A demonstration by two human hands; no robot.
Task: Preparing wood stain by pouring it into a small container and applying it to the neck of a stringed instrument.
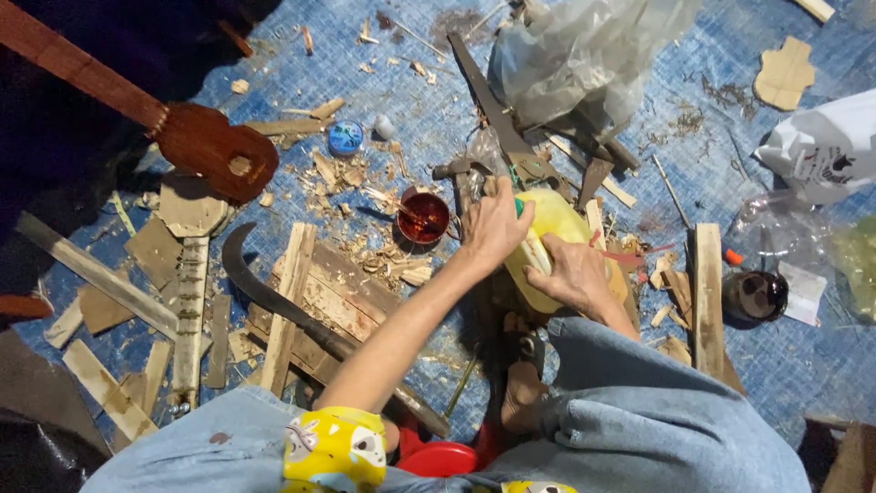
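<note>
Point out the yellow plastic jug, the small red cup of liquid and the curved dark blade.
yellow plastic jug [558, 219], head view, upper side of its body
small red cup [424, 217], head view, its inside
curved dark blade [239, 269], head view, the bend

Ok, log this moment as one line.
left hand: on yellow jug top | right hand: gripping jug side | nearby: red cup, curved blade, wood scraps | surface: blue tarp

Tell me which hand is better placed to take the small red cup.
Left. The left hand sits at the yellow jug's top, beside the red cup; the right hand holds the jug's body, farther off.
</note>
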